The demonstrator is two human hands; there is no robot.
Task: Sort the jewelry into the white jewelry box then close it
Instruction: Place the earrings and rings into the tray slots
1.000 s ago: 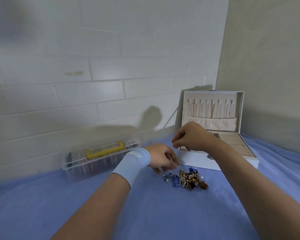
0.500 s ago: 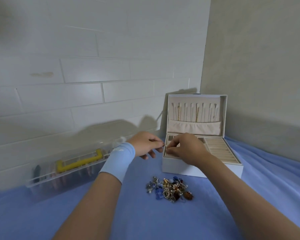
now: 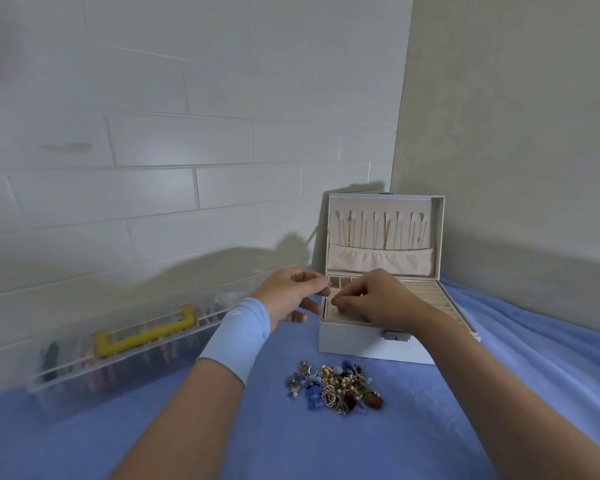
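- Jewelry pile (image 3: 333, 388) lies on the blue cloth (image 3: 291, 441) at 6 o'clock from the white jewelry box (image 3: 371, 346), near it but not touching. It looks the same heap as a second ago, and its long axis runs 9 to 3.
- Head view, against a second ago: both my hands were over the pile then, and now they are up at the box.
- My left hand (image 3: 286, 296), above a blue wristband (image 3: 236, 336), pinches a small piece (image 3: 329, 283) between thumb and forefinger at the box's 9 o'clock edge.
- My right hand (image 3: 374, 301) has come down over the front-left perforated pad (image 3: 328, 311) since half a second ago. Its fingers are curled with the tips on the pad, and I cannot tell whether they hold anything.
- The box sits at 1 o'clock on the cloth, in the wall corner. Its long axis runs 9 to 3, dipping a little toward 4.
- Its lid (image 3: 439, 237) stands upright on the 12 o'clock side, the latch (image 3: 396, 336) faces me at 6, and gold chains (image 3: 387, 230) hang inside the lid.
- A clear plastic case (image 3: 84, 372) with a yellow handle (image 3: 142, 334) lies against the wall at 9 o'clock.
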